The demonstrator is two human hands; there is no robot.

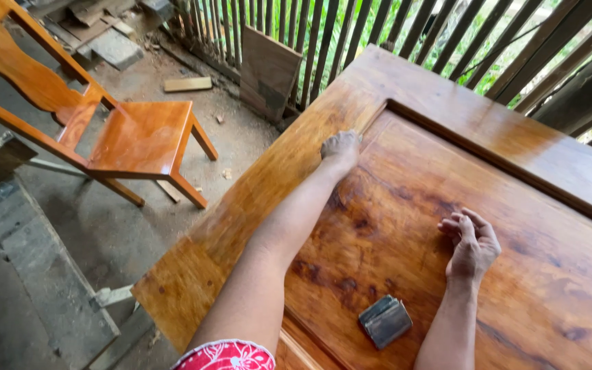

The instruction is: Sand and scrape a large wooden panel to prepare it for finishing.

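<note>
Hands work on a large varnished wooden door panel [515, 137] lying flat. Far up the panel, the left hand [340, 145] is curled into a fist and presses on the groove where frame meets inset; whether it grips anything cannot be told. The right hand [473, 243] rests loosely on the inset, fingers half curled and empty. A small dark grey block [385, 321] lies on the panel between the forearms. A varnished wooden chair [138, 137] stands on the dusty floor, well apart.
</note>
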